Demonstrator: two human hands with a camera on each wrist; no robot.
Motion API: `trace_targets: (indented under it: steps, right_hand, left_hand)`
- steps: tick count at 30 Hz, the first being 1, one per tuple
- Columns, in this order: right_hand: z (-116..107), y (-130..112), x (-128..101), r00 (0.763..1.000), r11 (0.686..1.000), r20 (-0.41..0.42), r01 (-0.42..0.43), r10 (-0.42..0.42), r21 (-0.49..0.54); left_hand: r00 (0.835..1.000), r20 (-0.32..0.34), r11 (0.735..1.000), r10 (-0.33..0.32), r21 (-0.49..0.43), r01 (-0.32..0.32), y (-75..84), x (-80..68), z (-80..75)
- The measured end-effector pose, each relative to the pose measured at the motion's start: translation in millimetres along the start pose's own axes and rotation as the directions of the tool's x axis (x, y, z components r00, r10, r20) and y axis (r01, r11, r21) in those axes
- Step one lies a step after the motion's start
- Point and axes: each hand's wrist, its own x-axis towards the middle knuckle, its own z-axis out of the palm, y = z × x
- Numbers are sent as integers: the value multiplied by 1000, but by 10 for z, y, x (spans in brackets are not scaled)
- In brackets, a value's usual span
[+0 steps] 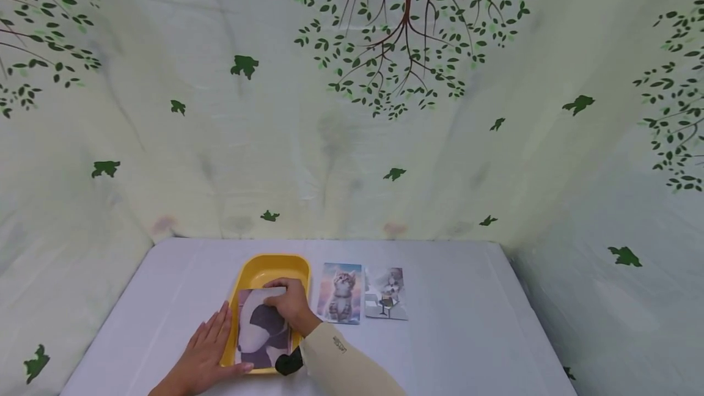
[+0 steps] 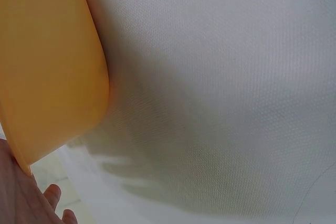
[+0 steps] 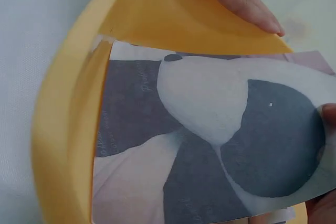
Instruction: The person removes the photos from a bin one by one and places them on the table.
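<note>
In the head view a yellow tray (image 1: 275, 260) stands left of the middle of the table. A picture card (image 1: 255, 329) with white and dark grey rounded shapes lies over its near part. My right hand (image 1: 294, 304) pinches this card at its far right corner, thumb on top. Edges of other cards (image 3: 315, 61) show beneath it in the right wrist view. My left hand (image 1: 208, 342) rests against the tray's left side, fingers straight and thumb at the near rim. In the left wrist view part of that hand (image 2: 23, 195) touches the rim.
Right of the tray a kitten card (image 1: 341, 295) lies flat on the white table (image 1: 462, 322). Beside it is a paler card (image 1: 387, 293) with a grey animal picture. A light curtain (image 1: 330, 157) with printed leaves surrounds the table's back and sides.
</note>
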Motion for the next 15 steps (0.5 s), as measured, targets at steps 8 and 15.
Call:
trace_targets:
  steps: [8, 15]
  right_hand:
    - [-28, -12, -32, 999, 999, -1, 40, -40, -24]
    - [-175, -12, -46, 988, 989, -46, 145, -145, 2]
  left_hand:
    - [1000, 10, 999, -13, -39, 13, -5, 5, 6]
    - [997, -64, 999, 41, 23, -40, -25, -2, 44]
